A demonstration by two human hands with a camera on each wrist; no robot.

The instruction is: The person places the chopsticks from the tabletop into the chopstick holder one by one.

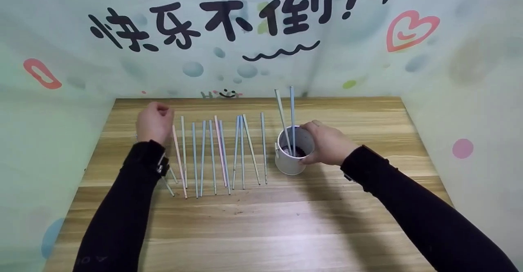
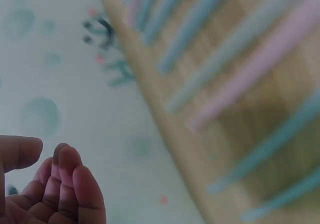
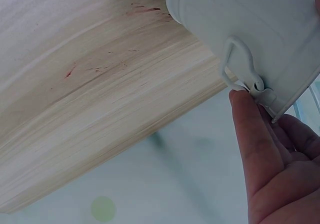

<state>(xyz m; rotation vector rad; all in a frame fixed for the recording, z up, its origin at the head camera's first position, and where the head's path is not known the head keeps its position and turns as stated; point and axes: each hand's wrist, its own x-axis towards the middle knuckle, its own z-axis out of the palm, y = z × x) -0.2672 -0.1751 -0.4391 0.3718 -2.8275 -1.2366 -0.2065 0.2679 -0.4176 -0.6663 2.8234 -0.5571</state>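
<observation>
My left hand (image 1: 155,121) is over the left end of a row of thin sticks, holding nothing. The left wrist view shows the same hand (image 2: 60,184) with bent fingers and the thumb apart from them, beside a blurred pink stick (image 2: 255,74). With my right hand (image 1: 329,143) I grip the right rim of a white metal bucket (image 1: 290,166). One pale green stick (image 1: 280,106) and one blue stick (image 1: 292,112) stand in it. Close up, fingers of the right hand (image 3: 280,169) touch the bucket (image 3: 285,29) near its handle loop (image 3: 242,46).
Several blue, green and pink sticks lie roughly parallel on the wooden table (image 1: 261,231), among them a separate blue one (image 1: 264,149) left of the bucket. Some sticks at the far left are partly hidden by my left arm. A printed cloth (image 1: 163,76) stands behind the table.
</observation>
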